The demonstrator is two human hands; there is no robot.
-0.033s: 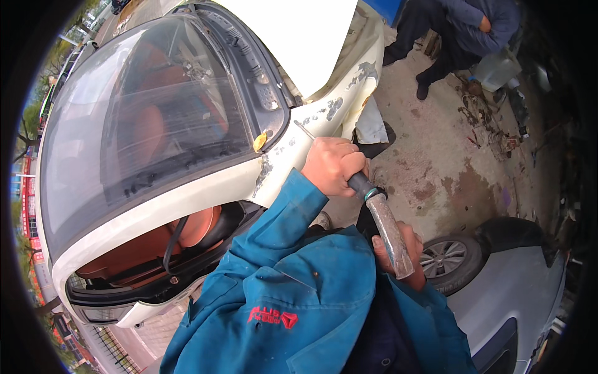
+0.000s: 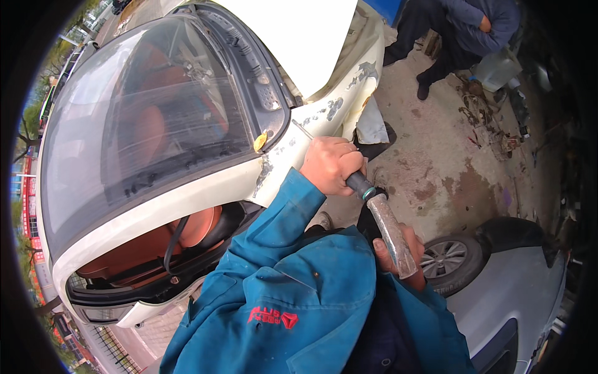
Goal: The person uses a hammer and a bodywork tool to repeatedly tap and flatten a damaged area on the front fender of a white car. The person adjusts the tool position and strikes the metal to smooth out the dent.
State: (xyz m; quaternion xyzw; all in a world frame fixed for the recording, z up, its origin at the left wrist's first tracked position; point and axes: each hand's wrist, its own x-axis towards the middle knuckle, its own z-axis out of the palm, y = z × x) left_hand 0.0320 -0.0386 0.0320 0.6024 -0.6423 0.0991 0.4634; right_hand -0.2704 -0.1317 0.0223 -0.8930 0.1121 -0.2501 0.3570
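Observation:
My left hand (image 2: 331, 165) is closed around the black handle of a screwdriver-like tool (image 2: 359, 183). Its thin metal shaft points at the scraped white front fender (image 2: 279, 156), just below the windshield corner; whether the tip touches, I cannot tell. Against or very close to the handle's butt, by a green ring, lies the scuffed, bar-shaped metal head of what looks like a hammer (image 2: 392, 235). My right hand (image 2: 411, 244) is closed beneath that head, thumb on one side and fingers on the other. Its grip is partly hidden, and no hammer handle shows.
The white car's windshield (image 2: 156, 112) and raised hood (image 2: 311, 43) are beyond my left hand. A yellow leaf (image 2: 260, 141) rests at the glass corner. A person (image 2: 464, 31) sits at the far right near scattered debris (image 2: 479, 115). A grey car (image 2: 517, 293) stands close on my right.
My left hand and the screwdriver-like tool have shifted very slightly to the left. The hammer has barely moved, and the surroundings look the same.

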